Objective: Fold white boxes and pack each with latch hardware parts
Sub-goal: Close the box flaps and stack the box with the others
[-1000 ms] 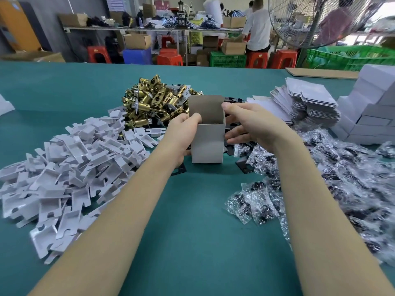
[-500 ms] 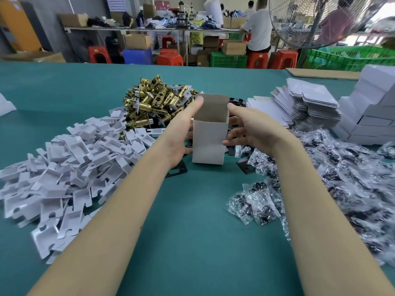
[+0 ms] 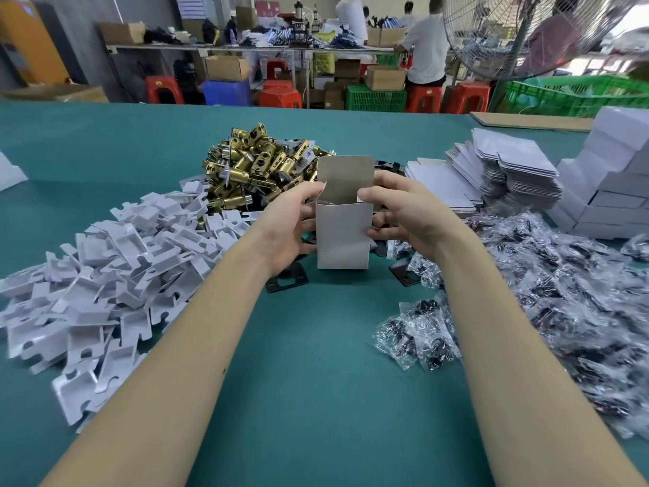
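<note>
Two bare forearms reach forward from the bottom corners and meet at a small white box (image 3: 343, 233) that stands upright on a green counter (image 3: 316, 381). The box is open at the top, with its tall rear flap standing straight up.

The left hand (image 3: 286, 226) cups the left side of the box, its thumb lying along the upper left edge near the opening and its fingers curled round the wall. The right hand (image 3: 404, 212) grips the right side, its thumb hooked over the top right corner of the front wall and its fingers curled against the right wall lower down. Both wrists are bent slightly inward, so the palms face each other across the box.

Behind the box, near the left hand, lies a heap of brass latch bodies (image 3: 260, 170). To the left, white plastic inserts (image 3: 116, 268) are spread in a wide pile. To the right, clear bags of dark screws (image 3: 562, 293) cover the counter. Flat black plates (image 3: 286, 281) lie just beside the foot of the box. Farther right sit a stack of flat unfolded box blanks (image 3: 509, 170) and a stack of finished white boxes (image 3: 611, 191).
</note>
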{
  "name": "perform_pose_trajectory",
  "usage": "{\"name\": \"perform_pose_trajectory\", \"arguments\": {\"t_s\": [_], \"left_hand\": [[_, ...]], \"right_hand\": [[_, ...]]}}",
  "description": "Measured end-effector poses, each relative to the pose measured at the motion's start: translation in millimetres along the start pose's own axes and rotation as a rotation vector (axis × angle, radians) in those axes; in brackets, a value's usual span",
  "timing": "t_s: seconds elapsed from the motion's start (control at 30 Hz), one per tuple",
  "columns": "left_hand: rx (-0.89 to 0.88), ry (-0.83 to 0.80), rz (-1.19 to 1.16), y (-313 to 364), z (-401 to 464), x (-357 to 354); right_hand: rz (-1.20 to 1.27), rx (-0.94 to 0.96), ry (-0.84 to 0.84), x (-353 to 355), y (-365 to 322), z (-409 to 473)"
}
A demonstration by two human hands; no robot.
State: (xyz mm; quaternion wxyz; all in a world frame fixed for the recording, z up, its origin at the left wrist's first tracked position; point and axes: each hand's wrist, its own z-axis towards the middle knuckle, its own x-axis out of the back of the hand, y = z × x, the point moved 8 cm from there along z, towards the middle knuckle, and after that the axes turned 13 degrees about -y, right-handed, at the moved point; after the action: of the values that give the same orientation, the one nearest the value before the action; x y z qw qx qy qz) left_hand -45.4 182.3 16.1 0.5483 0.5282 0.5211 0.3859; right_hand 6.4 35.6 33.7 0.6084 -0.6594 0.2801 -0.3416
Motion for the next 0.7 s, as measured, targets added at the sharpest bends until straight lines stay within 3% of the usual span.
{"name": "perform_pose_trajectory", "arguments": {"t_s": [0.2, 0.33, 0.7], "left_hand": [[-0.043, 0.069, 0.091, 1.4, 3.5, 4.0], [-0.24, 0.144, 0.043, 10.5, 2.0, 7.7], [-0.433, 0.101, 0.172, 22.3, -4.7, -0.1]], "right_hand": [[0.006, 0.046, 0.04, 0.2, -0.4, 2.8], [0.086, 0.089, 0.006, -1.8, 2.1, 3.9], [0.303, 0.066, -0.041, -5.9, 10.5, 4.6]]}}
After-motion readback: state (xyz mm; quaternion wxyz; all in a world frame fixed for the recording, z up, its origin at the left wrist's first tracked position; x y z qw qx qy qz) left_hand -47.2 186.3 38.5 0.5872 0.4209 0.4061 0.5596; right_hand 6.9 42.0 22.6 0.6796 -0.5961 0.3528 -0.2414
